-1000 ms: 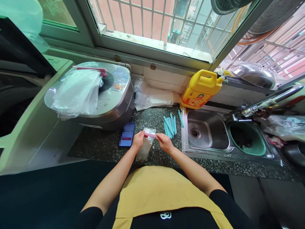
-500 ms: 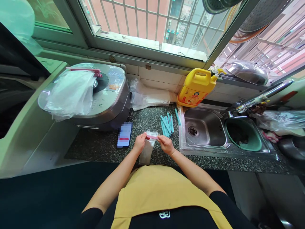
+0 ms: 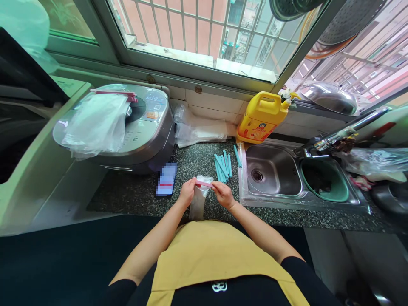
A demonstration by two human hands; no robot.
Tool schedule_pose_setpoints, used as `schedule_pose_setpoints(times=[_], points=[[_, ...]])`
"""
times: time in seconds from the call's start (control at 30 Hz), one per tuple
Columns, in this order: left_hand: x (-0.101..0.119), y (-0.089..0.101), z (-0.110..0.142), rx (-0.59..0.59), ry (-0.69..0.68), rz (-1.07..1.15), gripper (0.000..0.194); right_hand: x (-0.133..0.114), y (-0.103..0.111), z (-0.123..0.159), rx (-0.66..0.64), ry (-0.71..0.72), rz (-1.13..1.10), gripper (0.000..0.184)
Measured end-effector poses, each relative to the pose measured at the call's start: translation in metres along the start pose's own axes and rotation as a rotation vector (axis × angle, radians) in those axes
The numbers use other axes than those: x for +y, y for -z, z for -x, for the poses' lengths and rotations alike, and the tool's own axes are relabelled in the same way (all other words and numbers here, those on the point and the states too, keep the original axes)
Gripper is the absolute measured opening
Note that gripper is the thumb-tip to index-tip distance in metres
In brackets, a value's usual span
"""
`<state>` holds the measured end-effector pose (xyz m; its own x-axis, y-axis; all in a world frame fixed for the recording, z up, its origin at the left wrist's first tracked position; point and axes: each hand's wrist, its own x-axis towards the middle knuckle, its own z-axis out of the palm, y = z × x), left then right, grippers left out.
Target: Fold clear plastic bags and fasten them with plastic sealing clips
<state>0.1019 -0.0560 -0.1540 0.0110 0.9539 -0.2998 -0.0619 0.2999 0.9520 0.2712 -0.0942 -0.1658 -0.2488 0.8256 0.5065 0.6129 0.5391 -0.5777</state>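
At a speckled counter [image 3: 127, 197] left of the steel sink [image 3: 243, 193], a person holds a pink strip [image 3: 204, 184] across a clear bag [image 3: 197, 205], the left hand [image 3: 187, 192] closed on the end farther from the sink and the right hand [image 3: 223, 194] pinching the end nearer it. Teal strips [image 3: 222, 167] lie just left of the sink, a phone [image 3: 166, 180] well to its left. Keeping the strip level, the plastic flat and both hands' pressure even seems the surest handling; whether it is clamped cannot be told.
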Motion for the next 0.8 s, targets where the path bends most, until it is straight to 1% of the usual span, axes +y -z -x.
schedule_pose_setpoints(times=[0.13, 0.3, 0.47, 0.53, 0.63, 0.7, 0.77, 0.8], points=[[0.005, 0.003, 0.001, -0.009, -0.029, -0.049, 0.053, -0.002, 0.002, -0.004, -0.031, -0.011, 0.024, 0.025], [0.016, 0.011, 0.002, 0.019, -0.098, -0.146, 0.046, -0.003, 0.013, -0.014, -0.033, -0.050, 0.093, 0.022], [0.027, 0.018, 0.008, 0.063, -0.177, -0.216, 0.040, -0.012, 0.030, -0.030, -0.037, 0.015, 0.152, 0.014], [0.031, 0.019, 0.011, 0.075, -0.203, -0.227, 0.041, -0.017, 0.035, -0.033, -0.041, -0.012, 0.105, 0.010], [0.037, 0.020, 0.015, 0.088, -0.235, -0.230, 0.043, -0.024, 0.042, -0.035, -0.059, -0.151, -0.052, 0.010], [0.041, 0.020, 0.018, 0.096, -0.255, -0.230, 0.044, -0.029, 0.047, -0.036, -0.109, -0.207, -0.182, 0.015], [0.046, 0.021, 0.020, 0.095, -0.276, -0.224, 0.045, -0.032, 0.054, -0.036, -0.183, -0.222, -0.320, 0.020], [0.048, 0.022, 0.021, 0.085, -0.291, -0.219, 0.046, -0.033, 0.056, -0.036, -0.200, -0.239, -0.389, 0.022]])
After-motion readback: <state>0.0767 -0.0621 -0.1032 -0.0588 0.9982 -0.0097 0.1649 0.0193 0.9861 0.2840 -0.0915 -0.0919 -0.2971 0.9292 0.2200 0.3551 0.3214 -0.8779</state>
